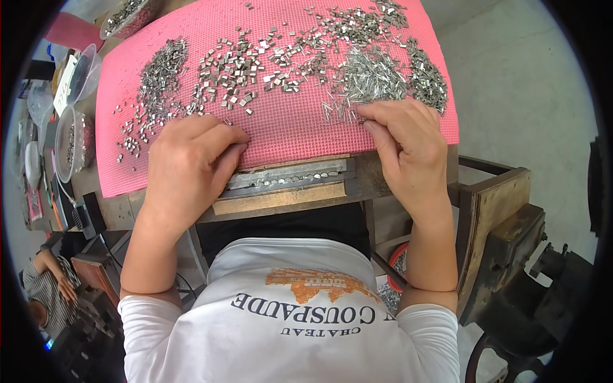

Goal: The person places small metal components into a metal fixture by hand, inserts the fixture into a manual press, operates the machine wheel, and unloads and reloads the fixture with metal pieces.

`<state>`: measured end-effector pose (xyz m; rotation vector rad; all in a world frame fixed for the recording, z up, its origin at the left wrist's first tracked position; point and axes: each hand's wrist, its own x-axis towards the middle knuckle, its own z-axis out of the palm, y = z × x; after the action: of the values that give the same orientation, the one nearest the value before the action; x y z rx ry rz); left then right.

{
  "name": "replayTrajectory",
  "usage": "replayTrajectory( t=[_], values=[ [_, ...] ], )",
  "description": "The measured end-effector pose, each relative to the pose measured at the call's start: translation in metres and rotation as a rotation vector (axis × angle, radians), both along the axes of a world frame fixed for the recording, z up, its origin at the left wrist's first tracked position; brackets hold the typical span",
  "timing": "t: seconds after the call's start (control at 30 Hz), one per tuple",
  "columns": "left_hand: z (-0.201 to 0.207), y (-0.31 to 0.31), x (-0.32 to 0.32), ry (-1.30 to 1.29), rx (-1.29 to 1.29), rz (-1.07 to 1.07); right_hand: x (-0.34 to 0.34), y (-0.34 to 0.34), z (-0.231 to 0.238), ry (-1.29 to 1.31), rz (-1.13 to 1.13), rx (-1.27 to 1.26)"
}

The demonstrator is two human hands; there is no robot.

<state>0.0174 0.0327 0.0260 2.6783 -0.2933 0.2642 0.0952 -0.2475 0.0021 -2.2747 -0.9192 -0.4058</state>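
Over the front left of a pink ribbed mat, my left hand is curled, its thumb and forefinger pinched together. Whatever lies between those fingertips is hidden. My right hand bends over the near edge of a pile of thin silvery metal pins, thumb and forefinger drawn close in a pinch; any pin in them is too small to make out. Between my hands, at the table's front edge, a metal fixture on a wooden strip holds a row of small shiny pieces. Small square metal blocks lie scattered beyond my left hand.
More small metal parts are heaped at the mat's left and right. Clear plastic tubs stand on the left. A dark machine on a wooden stand is at the right. Another person's hand shows at lower left.
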Motion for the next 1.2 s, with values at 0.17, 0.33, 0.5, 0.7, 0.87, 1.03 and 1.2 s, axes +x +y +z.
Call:
replayTrajectory(
  t=[0.17, 0.33, 0.5, 0.7, 0.87, 1.03, 1.2],
  values=[
    [0.007, 0.003, 0.000, -0.074, 0.201, -0.158, 0.004, -0.001, 0.012, 0.050, 0.172, -0.055],
    [0.007, 0.001, 0.005, -0.044, 0.188, -0.161, 0.013, 0.010, 0.015, 0.032, 0.312, -0.174],
    [0.006, -0.004, 0.005, -0.041, 0.167, -0.147, 0.017, 0.019, 0.017, -0.015, 0.358, -0.300],
    [-0.002, -0.010, 0.001, -0.101, 0.084, -0.020, 0.019, 0.024, 0.006, -0.047, 0.357, -0.352],
    [-0.001, -0.005, 0.000, -0.145, 0.075, 0.050, 0.002, 0.007, 0.011, 0.129, 0.321, -0.118],
    [-0.007, 0.003, -0.002, -0.024, -0.060, 0.026, -0.035, 0.007, -0.001, 0.334, 0.248, 0.227],
    [-0.009, 0.013, -0.008, 0.132, -0.273, 0.070, -0.045, 0.018, -0.011, 0.284, 0.233, 0.234]
  ],
)
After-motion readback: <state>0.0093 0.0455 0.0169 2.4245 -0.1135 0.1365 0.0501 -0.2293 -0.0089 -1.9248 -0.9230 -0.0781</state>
